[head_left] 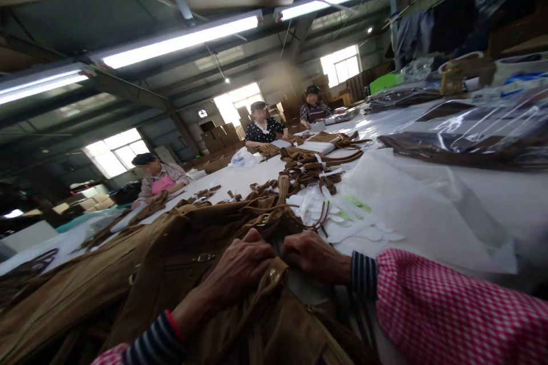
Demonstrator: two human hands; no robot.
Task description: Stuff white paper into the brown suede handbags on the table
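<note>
Brown suede-like bags (145,274) with metal buckles and zips are heaped on the near side of the table. My left hand (242,265), fingers curled, grips the edge of a brown bag (269,325) close to its strap. Just to the right, my right hand (314,254) is closed in a fist at the same edge, its knuckles almost meeting the left. The fingertips of both hands are hidden. A brown strap (278,274) with a metal stud loops up below my hands.
White paper tags (363,231) and brown straps (317,165) lie ahead on the white table (483,194). Plastic-wrapped goods (466,142) are at right. Across the table sit a person in pink (162,182), another in dotted clothing (265,131) and a third (314,111).
</note>
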